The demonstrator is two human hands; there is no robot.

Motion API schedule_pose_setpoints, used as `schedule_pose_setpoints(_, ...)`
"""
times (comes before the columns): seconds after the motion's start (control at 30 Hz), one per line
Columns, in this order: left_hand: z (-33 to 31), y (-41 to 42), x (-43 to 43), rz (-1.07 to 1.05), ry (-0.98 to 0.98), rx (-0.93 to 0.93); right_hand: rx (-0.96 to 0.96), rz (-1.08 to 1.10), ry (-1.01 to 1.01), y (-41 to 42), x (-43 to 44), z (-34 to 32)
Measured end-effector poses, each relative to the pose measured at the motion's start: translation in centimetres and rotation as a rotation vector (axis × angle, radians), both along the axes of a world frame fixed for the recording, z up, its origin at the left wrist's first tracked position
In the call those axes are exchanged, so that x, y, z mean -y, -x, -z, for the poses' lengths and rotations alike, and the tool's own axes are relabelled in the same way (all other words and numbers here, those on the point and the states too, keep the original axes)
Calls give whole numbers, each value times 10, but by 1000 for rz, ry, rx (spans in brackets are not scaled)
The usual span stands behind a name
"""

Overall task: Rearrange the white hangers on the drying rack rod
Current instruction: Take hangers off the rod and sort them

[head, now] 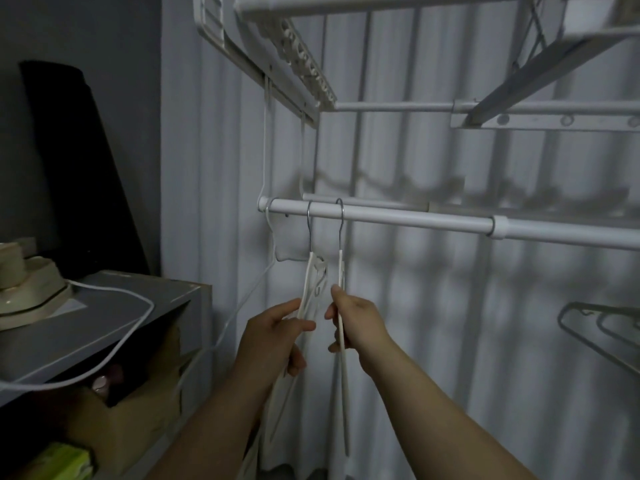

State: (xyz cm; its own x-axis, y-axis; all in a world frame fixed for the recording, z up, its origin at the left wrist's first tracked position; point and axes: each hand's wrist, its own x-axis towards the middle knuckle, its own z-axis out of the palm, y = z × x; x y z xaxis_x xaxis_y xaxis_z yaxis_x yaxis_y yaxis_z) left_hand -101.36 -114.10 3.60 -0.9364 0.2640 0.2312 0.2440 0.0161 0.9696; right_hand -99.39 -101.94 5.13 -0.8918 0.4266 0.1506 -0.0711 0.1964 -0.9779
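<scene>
The left grip [277,337] is clenched on the lower part of a flat white plastic hanger with a thin metal hook [313,277], thumb on the near side and fingers curled behind it; whether one hanger or several pressed together sit in this bundle cannot be told. Just to its right, the right grip [362,327] pinches a second slim white hanger with a metal hook [345,410] between thumb and curled fingers, its long arm hanging down below the hand. The two grips are near each other but apart.

Both metal hooks hang side by side over the long white round rod of the drying rack [398,216], close to its left end. A second, thinner rod runs just behind it, and the white upper frame of the rack [277,64] spreads overhead. A pleated white curtain [450,306] hangs behind the rack.

Far right, a few pale hangers [602,323] show at the frame's edge. To the left stands a grey shelf [138,306] with a white cable [152,304] looped across its top, and a brown cardboard box [121,420] beneath it.
</scene>
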Motion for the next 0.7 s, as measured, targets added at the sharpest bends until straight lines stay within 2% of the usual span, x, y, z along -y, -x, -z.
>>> schedule_pose_setpoints(0.37, 0, -10, -8, 7, -66, -17, 25, -43, -113, -14, -12, 4)
schedule_pose_setpoints(0.5, 0, -12, -9, 4, -40, 1, 8, -90, -61, -18, -13, 6)
schedule_pose_setpoints(0.57, 4, -12, -7, -61, 111, -114, -25, -90, -78, -21, -14, 8)
schedule_pose_setpoints(0.63, 8, -13, 1, -280, 313, -347, -53, -58, -128, -23, -17, 9)
schedule_pose_setpoints(0.7, 5, -15, 15, -508, 390, -618, -45, -31, -157, -26, -21, 9)
